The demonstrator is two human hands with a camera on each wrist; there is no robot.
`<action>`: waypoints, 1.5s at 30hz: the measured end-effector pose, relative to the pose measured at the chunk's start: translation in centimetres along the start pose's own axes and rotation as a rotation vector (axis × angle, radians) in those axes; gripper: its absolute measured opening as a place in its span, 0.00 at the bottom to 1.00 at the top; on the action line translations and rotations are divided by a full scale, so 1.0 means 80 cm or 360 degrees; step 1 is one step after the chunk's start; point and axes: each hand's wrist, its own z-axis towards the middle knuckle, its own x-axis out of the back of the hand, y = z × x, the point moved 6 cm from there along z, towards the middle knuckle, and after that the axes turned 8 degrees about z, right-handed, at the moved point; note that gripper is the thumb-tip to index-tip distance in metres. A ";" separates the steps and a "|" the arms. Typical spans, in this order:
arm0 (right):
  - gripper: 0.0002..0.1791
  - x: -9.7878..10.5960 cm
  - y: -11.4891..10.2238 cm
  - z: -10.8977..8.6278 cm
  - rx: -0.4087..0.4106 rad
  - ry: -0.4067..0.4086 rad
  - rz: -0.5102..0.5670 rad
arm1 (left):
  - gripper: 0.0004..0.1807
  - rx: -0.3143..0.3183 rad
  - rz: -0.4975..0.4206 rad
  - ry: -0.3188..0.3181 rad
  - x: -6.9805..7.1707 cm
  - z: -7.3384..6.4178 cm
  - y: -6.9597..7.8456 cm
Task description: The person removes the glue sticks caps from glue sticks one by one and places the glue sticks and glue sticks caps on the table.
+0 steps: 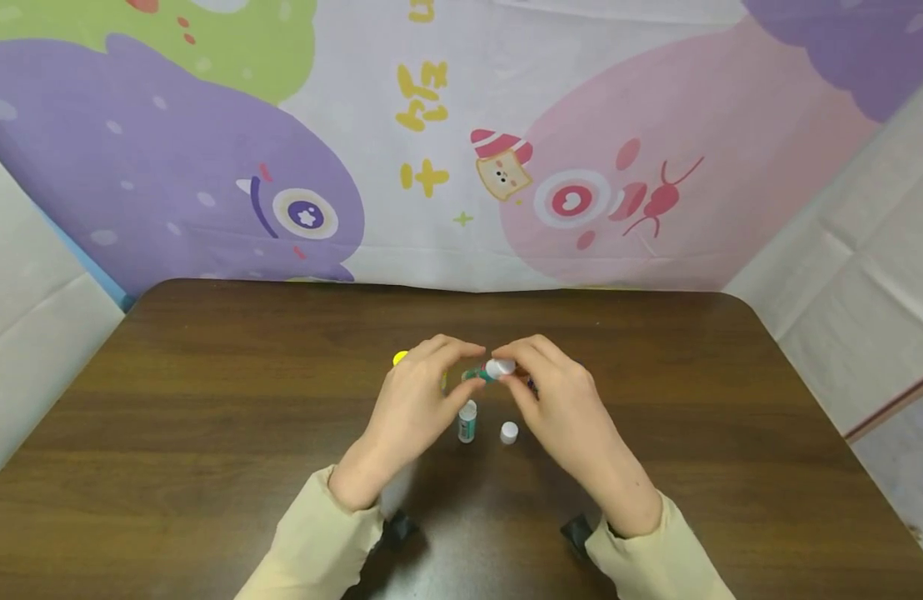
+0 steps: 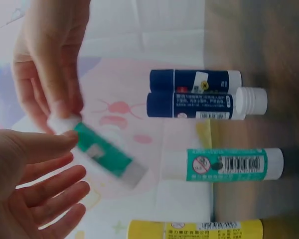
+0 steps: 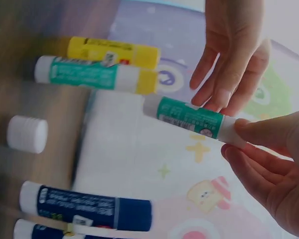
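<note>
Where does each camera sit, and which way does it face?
Head: worn on the head, facing forward and down over the wooden table; left hand, right hand and both sleeves show.
Left wrist: on that wrist, looking past the left hand toward the printed backdrop; both hands show.
Right wrist: on that wrist, looking past the right hand, which pinches a green glue stick; both hands show.
Shared: both wrist views include that stick, navy glue sticks and the backdrop.

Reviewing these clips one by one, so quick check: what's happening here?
A person's right hand pinches the white end of a green glue stick above the table; the left hand is beside it, contact unclear. A second green stick stands below, near a loose white cap, with blue sticks and a yellow stick around.
</note>
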 end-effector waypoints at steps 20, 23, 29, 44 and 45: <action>0.15 0.013 0.003 0.002 -0.0140 0.0069 0.0272 | 0.12 -0.0238 0.0187 0.0294 0.020 -0.005 0.020; 0.14 0.013 0.003 0.003 -0.0153 0.0053 0.0283 | 0.13 -0.0244 0.0183 0.0301 0.020 -0.006 0.020; 0.13 0.011 0.004 0.003 -0.0154 0.0027 0.0308 | 0.13 -0.0241 0.0174 0.0301 0.019 -0.007 0.019; 0.13 0.004 0.010 -0.004 -0.0236 -0.0076 0.0484 | 0.12 -0.0099 -0.0008 0.0137 0.013 -0.015 0.008; 0.13 0.003 0.011 -0.004 -0.0248 -0.0081 0.0501 | 0.12 -0.0094 -0.0016 0.0128 0.012 -0.016 0.007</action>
